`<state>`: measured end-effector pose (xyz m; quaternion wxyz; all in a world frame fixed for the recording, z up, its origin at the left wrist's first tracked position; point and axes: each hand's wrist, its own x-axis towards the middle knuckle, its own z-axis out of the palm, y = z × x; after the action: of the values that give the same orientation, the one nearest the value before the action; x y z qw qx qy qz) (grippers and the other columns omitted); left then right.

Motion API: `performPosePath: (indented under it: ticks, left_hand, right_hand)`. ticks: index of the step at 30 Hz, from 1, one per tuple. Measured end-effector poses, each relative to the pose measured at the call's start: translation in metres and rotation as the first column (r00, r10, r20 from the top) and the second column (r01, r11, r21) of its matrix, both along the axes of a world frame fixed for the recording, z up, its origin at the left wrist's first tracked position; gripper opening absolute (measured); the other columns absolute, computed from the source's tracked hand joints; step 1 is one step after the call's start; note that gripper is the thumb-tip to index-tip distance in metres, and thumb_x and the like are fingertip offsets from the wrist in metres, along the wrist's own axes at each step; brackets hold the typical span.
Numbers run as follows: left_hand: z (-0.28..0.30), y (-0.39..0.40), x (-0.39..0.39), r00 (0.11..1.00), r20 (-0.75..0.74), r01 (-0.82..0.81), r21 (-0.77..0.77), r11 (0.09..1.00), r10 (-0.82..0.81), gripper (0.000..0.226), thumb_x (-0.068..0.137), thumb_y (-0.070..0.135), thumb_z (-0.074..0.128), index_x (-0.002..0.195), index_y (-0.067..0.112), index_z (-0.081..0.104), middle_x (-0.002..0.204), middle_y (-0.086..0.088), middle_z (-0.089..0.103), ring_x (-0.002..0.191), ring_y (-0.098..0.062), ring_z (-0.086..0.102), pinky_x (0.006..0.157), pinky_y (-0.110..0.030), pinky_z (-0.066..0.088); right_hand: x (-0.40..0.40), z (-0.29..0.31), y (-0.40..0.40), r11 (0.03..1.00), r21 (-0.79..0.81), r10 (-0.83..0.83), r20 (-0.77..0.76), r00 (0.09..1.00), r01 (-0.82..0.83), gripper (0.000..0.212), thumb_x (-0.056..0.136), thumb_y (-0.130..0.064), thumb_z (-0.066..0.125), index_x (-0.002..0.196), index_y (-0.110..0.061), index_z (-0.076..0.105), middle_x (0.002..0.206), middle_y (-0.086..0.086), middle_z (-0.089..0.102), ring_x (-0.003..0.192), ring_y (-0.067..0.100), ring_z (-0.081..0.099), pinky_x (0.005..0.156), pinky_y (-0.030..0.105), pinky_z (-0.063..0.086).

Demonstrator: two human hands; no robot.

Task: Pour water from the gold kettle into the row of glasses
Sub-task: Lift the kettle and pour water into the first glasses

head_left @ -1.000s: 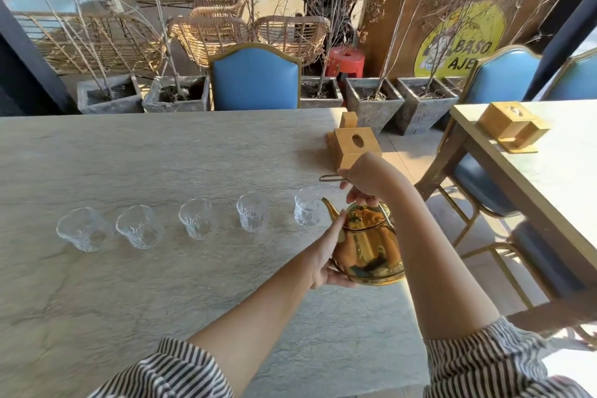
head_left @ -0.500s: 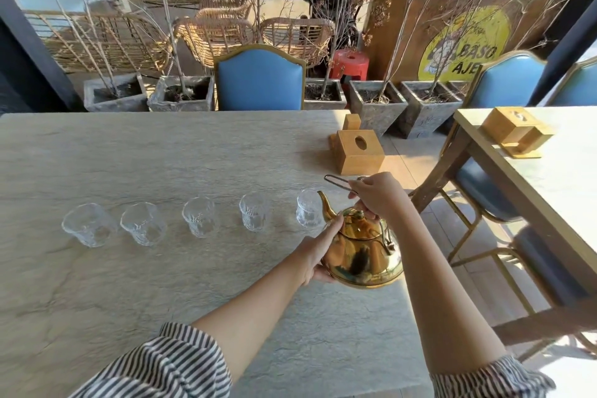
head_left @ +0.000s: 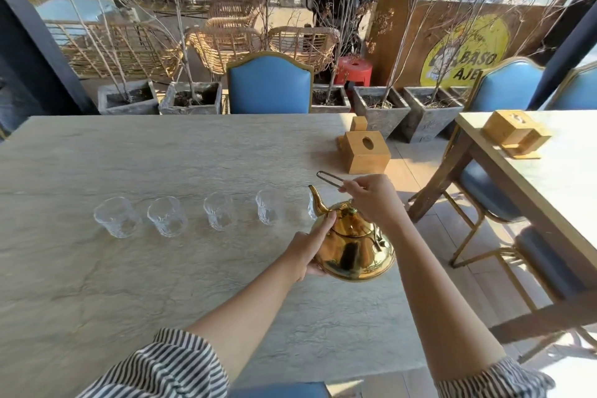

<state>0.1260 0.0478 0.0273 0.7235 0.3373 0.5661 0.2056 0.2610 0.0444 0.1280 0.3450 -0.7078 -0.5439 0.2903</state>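
A shiny gold kettle (head_left: 353, 249) is near the table's right edge, spout pointing up and left. My left hand (head_left: 308, 252) presses against its left side, index finger reaching the lid. My right hand (head_left: 371, 200) grips the thin wire handle (head_left: 326, 178) above the lid. Several empty clear glasses stand in a row to the left, from the far left glass (head_left: 114, 216) to one (head_left: 269, 210) near the spout. The rightmost glass (head_left: 311, 208) is mostly hidden behind the spout.
A wooden tissue box (head_left: 365, 155) stands behind the kettle at the grey stone table's (head_left: 161, 284) right edge. A blue chair (head_left: 269, 84) faces the far side. A second table (head_left: 549, 178) with wooden boxes and blue chairs is to the right.
The kettle has tipped back from leaning toward the rightmost glass to nearly upright. My right hand rose with the wire handle; my left hand stayed on the kettle's side.
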Motion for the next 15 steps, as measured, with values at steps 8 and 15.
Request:
performPosePath:
  ticks: [8, 15]
  left_hand:
    - [0.001, -0.007, -0.034, 0.999, 0.016, -0.033, -0.055, 0.998, 0.034, 0.099, 0.051, 0.08, 0.075, 0.122, 0.013, 0.063, 0.116, -0.013, 0.071, 0.108, -0.032, 0.067, 0.081, -0.055, 0.061]
    - [0.006, -0.001, -0.052, 0.997, 0.049, -0.057, -0.107, 0.993, 0.062, 0.1, 0.049, 0.081, 0.077, 0.121, 0.015, 0.062, 0.116, -0.015, 0.07, 0.105, -0.035, 0.069, 0.077, -0.058, 0.061]
  right_hand:
    - [-0.04, 0.007, 0.005, 0.998, -0.032, 0.054, 0.077, 0.996, -0.051, 0.032, 0.097, -0.023, 0.052, 0.092, -0.002, 0.076, 0.046, -0.002, 0.051, 0.039, 0.012, 0.037, 0.046, 0.024, 0.03]
    - [-0.068, 0.012, 0.026, 0.989, -0.144, 0.048, 0.104, 0.993, -0.033, 0.033, 0.096, -0.024, 0.052, 0.088, 0.0, 0.074, 0.047, -0.001, 0.052, 0.034, 0.009, 0.044, 0.045, 0.024, 0.039]
